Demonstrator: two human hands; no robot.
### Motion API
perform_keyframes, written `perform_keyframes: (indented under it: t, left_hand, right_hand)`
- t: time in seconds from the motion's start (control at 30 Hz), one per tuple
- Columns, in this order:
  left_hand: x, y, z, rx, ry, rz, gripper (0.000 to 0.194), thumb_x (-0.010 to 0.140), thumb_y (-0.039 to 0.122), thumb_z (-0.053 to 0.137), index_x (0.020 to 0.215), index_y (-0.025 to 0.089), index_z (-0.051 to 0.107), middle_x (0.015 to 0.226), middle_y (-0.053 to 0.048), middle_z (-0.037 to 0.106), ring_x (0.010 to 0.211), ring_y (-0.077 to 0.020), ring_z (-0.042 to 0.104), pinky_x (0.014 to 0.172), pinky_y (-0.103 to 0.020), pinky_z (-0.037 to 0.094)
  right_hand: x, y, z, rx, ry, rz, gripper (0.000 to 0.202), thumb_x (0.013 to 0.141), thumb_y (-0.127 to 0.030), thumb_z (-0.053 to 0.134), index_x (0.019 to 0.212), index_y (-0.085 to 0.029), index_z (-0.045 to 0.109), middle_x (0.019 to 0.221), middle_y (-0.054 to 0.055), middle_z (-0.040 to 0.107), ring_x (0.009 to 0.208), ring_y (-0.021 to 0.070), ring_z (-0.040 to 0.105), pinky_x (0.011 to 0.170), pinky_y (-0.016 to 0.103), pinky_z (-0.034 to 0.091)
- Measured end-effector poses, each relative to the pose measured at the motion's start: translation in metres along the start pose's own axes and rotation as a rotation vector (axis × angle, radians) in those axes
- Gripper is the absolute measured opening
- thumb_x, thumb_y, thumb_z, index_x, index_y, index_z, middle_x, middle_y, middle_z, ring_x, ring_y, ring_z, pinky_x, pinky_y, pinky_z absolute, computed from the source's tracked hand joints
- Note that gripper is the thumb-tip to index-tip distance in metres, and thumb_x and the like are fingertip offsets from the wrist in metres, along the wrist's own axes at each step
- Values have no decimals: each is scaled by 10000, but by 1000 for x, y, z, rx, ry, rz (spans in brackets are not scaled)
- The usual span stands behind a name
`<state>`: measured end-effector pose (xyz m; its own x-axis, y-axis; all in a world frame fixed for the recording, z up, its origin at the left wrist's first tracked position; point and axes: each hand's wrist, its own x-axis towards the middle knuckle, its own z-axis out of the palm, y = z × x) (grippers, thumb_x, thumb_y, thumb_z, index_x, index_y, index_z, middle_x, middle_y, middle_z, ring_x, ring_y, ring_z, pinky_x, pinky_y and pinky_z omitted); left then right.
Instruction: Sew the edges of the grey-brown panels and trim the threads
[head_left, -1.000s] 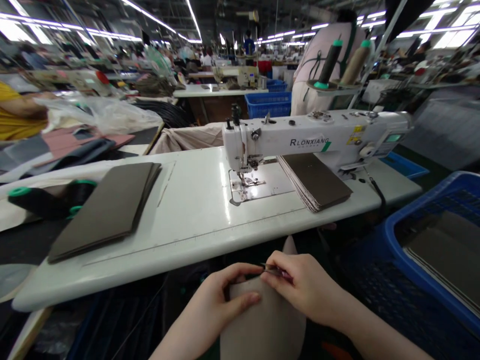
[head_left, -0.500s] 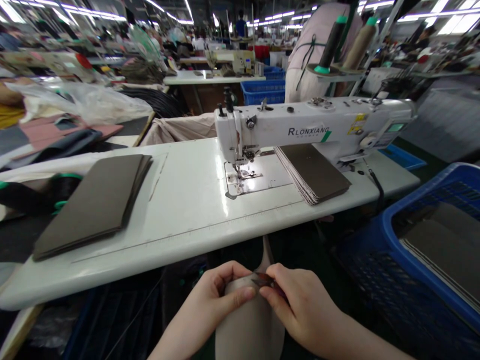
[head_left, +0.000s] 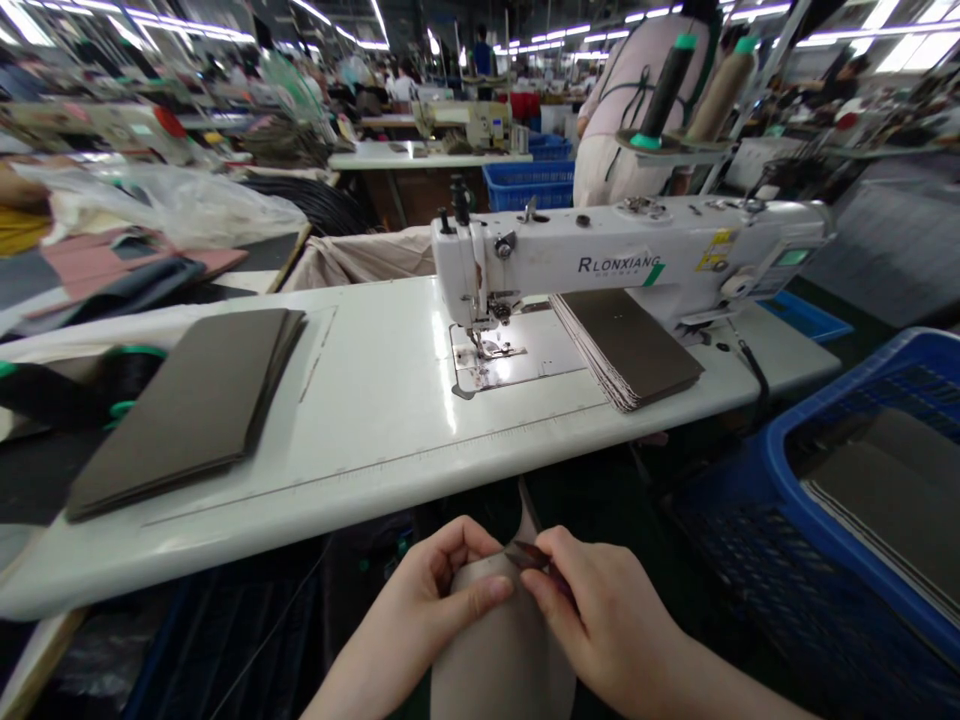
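Below the table's front edge, my left hand (head_left: 450,590) pinches the edge of a grey-brown fabric piece (head_left: 491,660) between thumb and fingers. The piece curves down toward the bottom of the view, and a narrow strip of it rises behind my hands. My right hand (head_left: 592,600) is closed on small thread snips (head_left: 527,553), whose dark blades point left at the fabric edge beside my left thumb. Most of the snips' handle is hidden in my palm. Beyond my hands stands a white sewing machine (head_left: 555,250) with its needle area lit.
On the white table (head_left: 375,380) lie two stacks of brown pieces, a left stack (head_left: 187,400) and a right stack (head_left: 637,350) under the machine arm. A blue basket (head_left: 765,490) holding more pieces stands at the right. Thread cones (head_left: 664,90) rise behind the machine; a person (head_left: 622,110) stands beyond.
The snips' blades have tilted slightly and show more plainly at the fabric edge. The narrow fabric strip behind my hands has shifted a little left. Both hands keep their hold.
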<state>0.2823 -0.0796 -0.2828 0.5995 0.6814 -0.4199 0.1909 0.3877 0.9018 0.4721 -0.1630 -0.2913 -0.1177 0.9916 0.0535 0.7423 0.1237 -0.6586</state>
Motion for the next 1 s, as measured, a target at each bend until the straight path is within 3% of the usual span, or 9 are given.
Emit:
perform_keyframes:
  t: [0.33, 0.57, 0.8, 1.0]
  left_hand:
    - [-2, 1, 2, -18, -9, -2, 242, 802, 369, 730, 868, 167, 613, 734, 22, 581, 669, -110, 488, 599, -201, 364]
    - [-2, 1, 2, -40, -10, 4, 227, 815, 363, 723, 870, 172, 613, 755, 21, 590, 692, -106, 492, 628, -200, 380]
    - [-1, 1, 2, -67, -44, -22, 258, 801, 380, 733, 852, 164, 602, 743, 11, 589, 663, -104, 480, 600, -200, 373]
    - [3, -4, 3, -71, -35, -17, 262, 804, 398, 726, 821, 165, 607, 722, 20, 569, 654, -95, 471, 597, -191, 364]
  right_hand:
    - [-2, -1, 7, 12, 47, -4, 91, 981, -258, 414, 900, -218, 429, 749, -12, 583, 614, 145, 565, 563, 269, 302]
    - [-6, 1, 18, 31, 153, -10, 84, 993, -278, 398, 1010, -209, 441, 793, 11, 620, 664, 169, 616, 597, 272, 352]
    - [-2, 6, 18, 47, 153, -85, 112, 998, -306, 394, 1019, -206, 439, 788, 6, 619, 646, 165, 598, 592, 273, 342]
    - [7, 7, 10, -87, 88, -113, 134, 1000, -312, 368, 964, -206, 442, 775, 11, 607, 634, 176, 574, 571, 294, 292]
